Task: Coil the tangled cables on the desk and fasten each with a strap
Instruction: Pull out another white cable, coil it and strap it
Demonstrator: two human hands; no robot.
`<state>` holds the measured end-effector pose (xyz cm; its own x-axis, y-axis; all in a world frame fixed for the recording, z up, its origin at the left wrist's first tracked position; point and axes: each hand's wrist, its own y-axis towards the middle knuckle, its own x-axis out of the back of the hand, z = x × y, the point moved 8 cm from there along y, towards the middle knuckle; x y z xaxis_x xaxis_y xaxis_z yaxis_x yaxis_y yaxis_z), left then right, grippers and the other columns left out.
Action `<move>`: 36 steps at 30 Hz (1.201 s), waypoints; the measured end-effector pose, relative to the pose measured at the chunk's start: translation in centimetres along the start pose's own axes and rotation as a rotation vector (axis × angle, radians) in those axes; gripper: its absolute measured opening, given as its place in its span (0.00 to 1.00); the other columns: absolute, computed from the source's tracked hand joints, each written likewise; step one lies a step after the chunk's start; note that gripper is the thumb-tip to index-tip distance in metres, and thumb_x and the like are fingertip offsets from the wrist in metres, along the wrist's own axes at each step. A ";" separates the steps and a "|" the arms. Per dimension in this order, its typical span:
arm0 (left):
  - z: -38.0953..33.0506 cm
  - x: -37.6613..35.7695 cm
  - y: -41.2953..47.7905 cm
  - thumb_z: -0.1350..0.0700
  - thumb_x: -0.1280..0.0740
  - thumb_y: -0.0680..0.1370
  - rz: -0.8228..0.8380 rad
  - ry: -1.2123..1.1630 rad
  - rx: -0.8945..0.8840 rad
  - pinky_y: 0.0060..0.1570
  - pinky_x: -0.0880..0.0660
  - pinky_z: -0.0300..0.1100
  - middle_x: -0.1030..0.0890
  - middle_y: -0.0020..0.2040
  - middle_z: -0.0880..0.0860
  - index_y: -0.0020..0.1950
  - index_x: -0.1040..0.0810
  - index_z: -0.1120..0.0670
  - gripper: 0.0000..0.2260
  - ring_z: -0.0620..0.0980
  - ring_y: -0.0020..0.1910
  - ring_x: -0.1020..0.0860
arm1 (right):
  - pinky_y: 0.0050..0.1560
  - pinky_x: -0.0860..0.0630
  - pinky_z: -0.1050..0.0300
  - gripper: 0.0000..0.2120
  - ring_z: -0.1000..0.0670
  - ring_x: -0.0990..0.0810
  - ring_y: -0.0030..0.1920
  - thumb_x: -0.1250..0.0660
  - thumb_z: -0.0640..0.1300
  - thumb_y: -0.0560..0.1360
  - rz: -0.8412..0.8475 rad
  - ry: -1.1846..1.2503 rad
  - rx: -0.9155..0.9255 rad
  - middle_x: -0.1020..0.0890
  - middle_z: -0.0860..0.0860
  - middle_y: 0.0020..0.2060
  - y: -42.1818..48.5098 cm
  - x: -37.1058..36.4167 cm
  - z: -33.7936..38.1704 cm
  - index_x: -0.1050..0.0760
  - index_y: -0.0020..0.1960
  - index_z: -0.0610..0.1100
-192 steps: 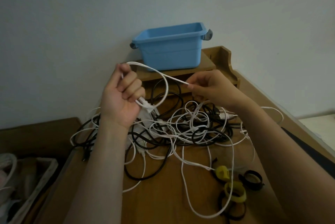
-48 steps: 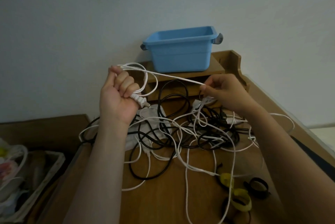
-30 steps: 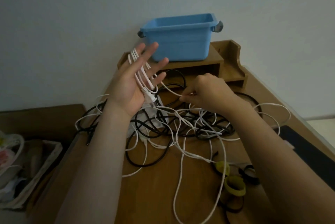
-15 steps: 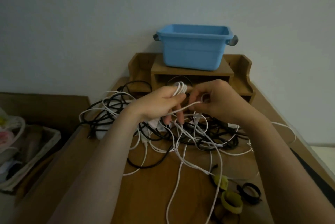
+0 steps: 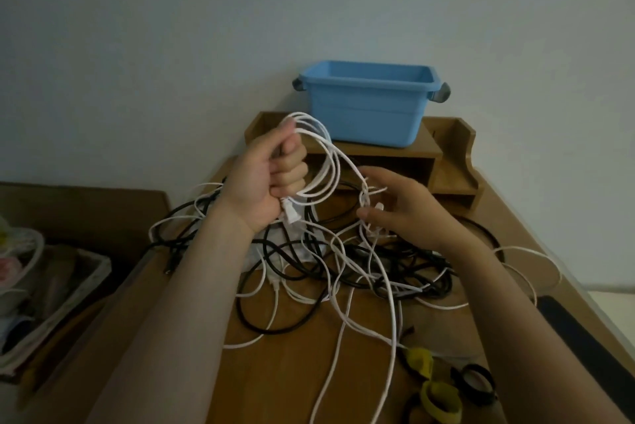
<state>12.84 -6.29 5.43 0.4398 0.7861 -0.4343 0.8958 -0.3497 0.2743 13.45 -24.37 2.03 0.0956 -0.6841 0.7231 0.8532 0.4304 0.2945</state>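
Behind the tangled cables point(image 5: 343, 262), blue bin point(image 5: 369, 104)

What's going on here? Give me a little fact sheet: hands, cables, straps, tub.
left hand: fist closed around several loops of white cable, raised above the desk
right hand: fingers spread, touching the same cable where it trails down
cable pile: black and white cables tangled on the desk
straps: yellow and black, lying loose at the near right, none on a cable
blue tub: on the wooden shelf at the back
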 end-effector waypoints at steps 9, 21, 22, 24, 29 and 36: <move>-0.5 4.5 -0.2 0.46 0.42 0.86 -0.418 -0.400 -0.162 0.19 0.45 0.34 0.38 0.25 0.46 0.38 0.27 0.51 0.18 0.43 0.21 0.42 | 0.44 0.21 0.61 0.05 0.56 0.16 0.42 0.32 0.45 0.80 -0.104 0.231 -0.121 0.14 0.54 0.42 -0.4 1.2 -2.1 0.17 0.53 0.50; -0.9 8.1 -1.8 0.44 0.43 0.86 -0.679 -0.393 -0.245 0.21 0.44 0.35 0.38 0.28 0.46 0.36 0.25 0.50 0.21 0.43 0.24 0.42 | 0.40 0.24 0.56 0.12 0.47 0.21 0.42 0.39 0.48 0.84 -1.077 0.540 -0.620 0.20 0.47 0.44 -5.4 9.2 -9.7 0.20 0.55 0.43; -0.9 7.9 -1.6 0.44 0.43 0.86 -0.674 -0.366 -0.237 0.21 0.44 0.35 0.38 0.28 0.46 0.36 0.25 0.50 0.21 0.43 0.24 0.43 | 0.38 0.24 0.56 0.11 0.46 0.21 0.41 0.39 0.48 0.84 -1.069 0.565 -0.652 0.20 0.46 0.44 -5.5 8.9 -10.3 0.20 0.55 0.42; -0.9 6.8 -1.0 0.44 0.43 0.86 -0.612 -0.286 -0.201 0.20 0.45 0.35 0.38 0.27 0.46 0.38 0.25 0.50 0.20 0.43 0.23 0.43 | 0.40 0.23 0.56 0.10 0.47 0.21 0.42 0.37 0.47 0.84 -1.016 0.527 -0.649 0.20 0.47 0.43 -5.5 8.8 -10.5 0.20 0.54 0.43; -1.7 2.7 -0.1 0.47 0.45 0.86 -0.312 0.034 -0.149 0.20 0.46 0.34 0.39 0.26 0.45 0.42 0.20 0.51 0.20 0.42 0.22 0.44 | 0.49 0.26 0.61 0.09 0.53 0.22 0.50 0.35 0.40 0.80 -0.898 0.132 -0.509 0.18 0.50 0.51 -4.9 10.1 -6.7 0.18 0.56 0.45; -2.6 -1.0 -0.6 0.48 0.49 0.87 -0.087 0.172 -0.184 0.22 0.47 0.35 0.39 0.26 0.44 0.54 0.18 0.53 0.20 0.41 0.23 0.44 | 0.60 0.25 0.59 0.18 0.58 0.23 0.60 0.31 0.42 0.80 -0.404 0.119 -0.178 0.21 0.58 0.59 -0.3 3.9 -1.0 0.25 0.69 0.49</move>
<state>11.68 -5.58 7.93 0.3307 0.8896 -0.3149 0.8961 -0.1914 0.4004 14.10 -27.73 4.17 -0.2133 -0.8440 0.4922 0.9080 0.0147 0.4187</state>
